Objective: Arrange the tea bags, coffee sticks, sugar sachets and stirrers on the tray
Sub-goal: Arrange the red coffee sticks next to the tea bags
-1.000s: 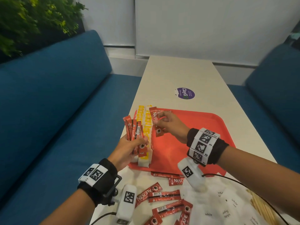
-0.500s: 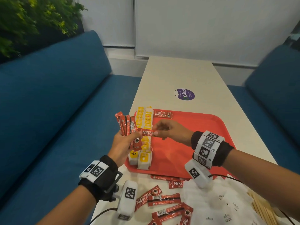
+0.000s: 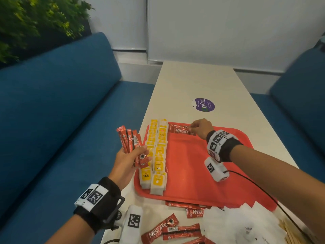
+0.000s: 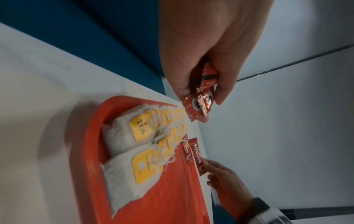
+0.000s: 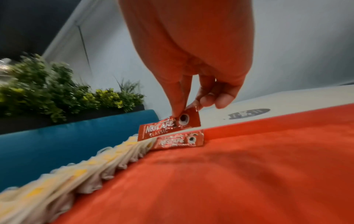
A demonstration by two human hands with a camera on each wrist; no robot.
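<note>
A red tray (image 3: 193, 173) holds two rows of yellow-tagged tea bags (image 3: 158, 152) along its left side. My left hand (image 3: 130, 155) grips a bundle of red coffee sticks (image 3: 129, 140) upright just left of the tray; the same bundle of coffee sticks (image 4: 201, 100) shows in the left wrist view. My right hand (image 3: 198, 127) pinches the end of one coffee stick (image 3: 182, 131) at the tray's far edge. That held stick (image 5: 168, 127) hovers slightly above another stick (image 5: 180, 140) lying flat beside the tea bags.
Loose coffee sticks (image 3: 175, 229) lie on the white table in front of the tray. White sugar sachets (image 3: 237, 224) are heaped at the front right, with wooden stirrers (image 3: 290, 233) beside them. A purple sticker (image 3: 203, 104) marks the table farther back. Blue sofas flank both sides.
My right hand left one stick at the tray's far edge, pulled another from the left hand's bundle and carried it back there. The left hand drifted slightly left.
</note>
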